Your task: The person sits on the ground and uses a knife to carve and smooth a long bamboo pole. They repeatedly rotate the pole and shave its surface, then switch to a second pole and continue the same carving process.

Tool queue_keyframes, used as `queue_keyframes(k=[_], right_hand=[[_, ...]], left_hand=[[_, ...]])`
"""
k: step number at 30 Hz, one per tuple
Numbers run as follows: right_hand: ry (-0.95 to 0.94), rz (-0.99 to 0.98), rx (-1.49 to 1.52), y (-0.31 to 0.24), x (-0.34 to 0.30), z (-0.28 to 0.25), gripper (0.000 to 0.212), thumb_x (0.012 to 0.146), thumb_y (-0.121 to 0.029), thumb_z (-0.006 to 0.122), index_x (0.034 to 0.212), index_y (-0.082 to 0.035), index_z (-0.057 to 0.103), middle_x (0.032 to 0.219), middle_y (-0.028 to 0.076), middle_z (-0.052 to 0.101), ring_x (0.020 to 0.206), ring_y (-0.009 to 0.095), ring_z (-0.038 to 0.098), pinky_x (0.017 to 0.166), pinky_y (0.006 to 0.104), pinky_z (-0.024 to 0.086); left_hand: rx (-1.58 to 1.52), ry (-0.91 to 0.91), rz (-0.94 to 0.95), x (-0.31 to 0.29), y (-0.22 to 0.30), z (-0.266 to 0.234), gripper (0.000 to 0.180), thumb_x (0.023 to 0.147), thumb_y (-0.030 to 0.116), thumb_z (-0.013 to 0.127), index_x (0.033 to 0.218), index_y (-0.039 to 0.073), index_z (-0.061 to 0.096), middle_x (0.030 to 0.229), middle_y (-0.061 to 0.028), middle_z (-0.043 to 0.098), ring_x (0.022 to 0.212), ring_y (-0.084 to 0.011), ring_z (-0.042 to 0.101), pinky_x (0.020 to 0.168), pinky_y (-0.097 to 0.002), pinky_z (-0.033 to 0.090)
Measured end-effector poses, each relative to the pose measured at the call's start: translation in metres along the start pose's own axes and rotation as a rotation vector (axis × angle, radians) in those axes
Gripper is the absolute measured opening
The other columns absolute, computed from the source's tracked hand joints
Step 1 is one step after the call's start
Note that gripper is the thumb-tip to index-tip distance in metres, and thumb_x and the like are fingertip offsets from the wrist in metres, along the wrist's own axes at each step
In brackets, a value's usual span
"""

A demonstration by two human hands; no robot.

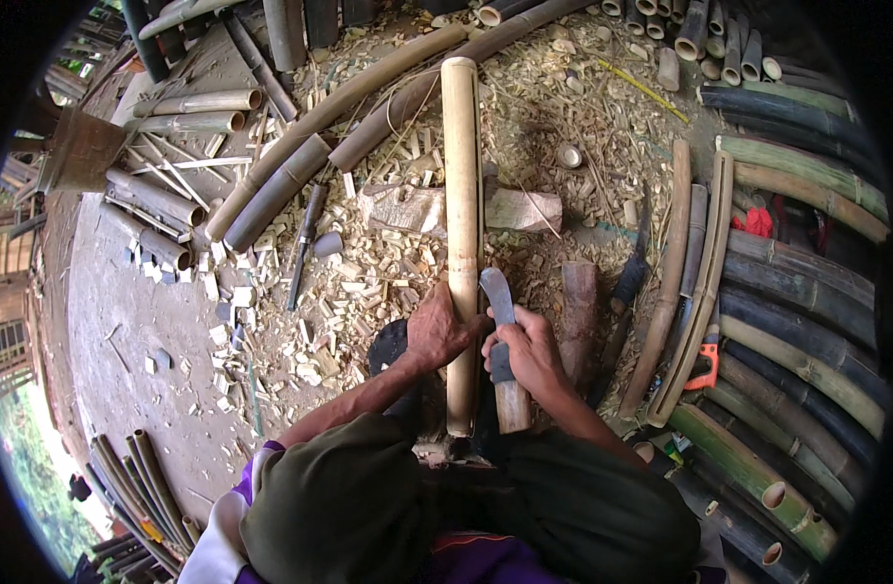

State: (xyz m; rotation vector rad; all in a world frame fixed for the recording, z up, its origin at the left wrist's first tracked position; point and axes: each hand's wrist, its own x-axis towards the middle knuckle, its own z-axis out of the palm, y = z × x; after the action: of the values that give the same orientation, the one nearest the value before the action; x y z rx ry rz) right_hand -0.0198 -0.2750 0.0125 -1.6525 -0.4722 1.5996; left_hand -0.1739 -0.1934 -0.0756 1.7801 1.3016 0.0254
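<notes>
Left hand (pixel 437 331) clamped long pale bamboo pole (pixel 460 195) at frame centre; right hand (pixel 529 350) gripped curved wood-handled knife (pixel 501 341), fingers closed. Pale chips (pixel 368 282) heaped on floor; pole looked part-trimmed.

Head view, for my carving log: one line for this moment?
left hand grips bamboo pole | right hand holds knife at pole | shavings on ground

Wood chips (pixel 368 273) cover the ground; green bamboo poles (pixel 797 370) stacked right, a handsaw (pixel 704 365) beside them
</notes>
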Motion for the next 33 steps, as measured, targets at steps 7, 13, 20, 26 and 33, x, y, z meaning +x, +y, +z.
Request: queue_keyframes(k=[7,13,20,26,33], right_hand=[[-0.035,-0.04,0.044,0.0,0.025,-0.005,0.033,0.098,-0.013,0.051,0.123,0.008,0.057,0.071,0.014,0.068,0.052,0.02,0.064,0.049,0.0327,0.053],[-0.147,0.117,-0.066,-0.031,0.038,-0.028,0.031,0.097,-0.013,0.056,0.118,0.008,0.06,0.07,0.016,0.069,0.054,0.023,0.068,0.048,0.0354,0.056],[-0.379,0.256,-0.22,-0.069,0.077,-0.056,0.027,0.096,-0.014,0.059,0.11,0.008,0.065,0.073,0.018,0.071,0.056,0.025,0.07,0.048,0.0377,0.057],[0.111,-0.173,-0.739,0.03,0.085,-0.024,0.022,0.092,-0.015,0.061,0.09,0.006,0.064,0.072,0.024,0.07,0.055,0.03,0.071,0.055,0.0419,0.058],[-0.015,-0.054,-0.188,0.012,0.027,-0.012,0.019,0.101,-0.01,0.053,0.113,0.004,0.06,0.069,0.014,0.068,0.051,0.021,0.065,0.048,0.0339,0.052]], left_hand=[[0.056,-0.016,-0.058,0.001,0.016,-0.009,0.07,0.081,0.056,0.079,0.112,-0.003,0.057,0.097,-0.027,0.071,0.093,-0.0447,0.071,0.083,-0.0525,0.056],[0.061,-0.073,-0.021,0.002,0.008,-0.009,0.07,0.081,0.051,0.081,0.112,-0.006,0.055,0.097,-0.028,0.07,0.092,-0.0456,0.071,0.081,-0.0532,0.056],[0.071,-0.066,-0.08,0.003,0.002,-0.01,0.073,0.078,0.051,0.082,0.114,-0.006,0.055,0.098,-0.0279,0.072,0.095,-0.0448,0.072,0.083,-0.0524,0.057],[-0.002,-0.061,0.056,0.014,0.001,-0.003,0.071,0.076,0.051,0.083,0.114,-0.004,0.059,0.097,-0.027,0.073,0.095,-0.0445,0.072,0.083,-0.0524,0.057],[-0.119,-0.037,0.064,0.007,0.002,-0.012,0.07,0.077,0.054,0.082,0.108,-0.005,0.061,0.096,-0.0297,0.072,0.093,-0.0461,0.072,0.082,-0.0538,0.057]])
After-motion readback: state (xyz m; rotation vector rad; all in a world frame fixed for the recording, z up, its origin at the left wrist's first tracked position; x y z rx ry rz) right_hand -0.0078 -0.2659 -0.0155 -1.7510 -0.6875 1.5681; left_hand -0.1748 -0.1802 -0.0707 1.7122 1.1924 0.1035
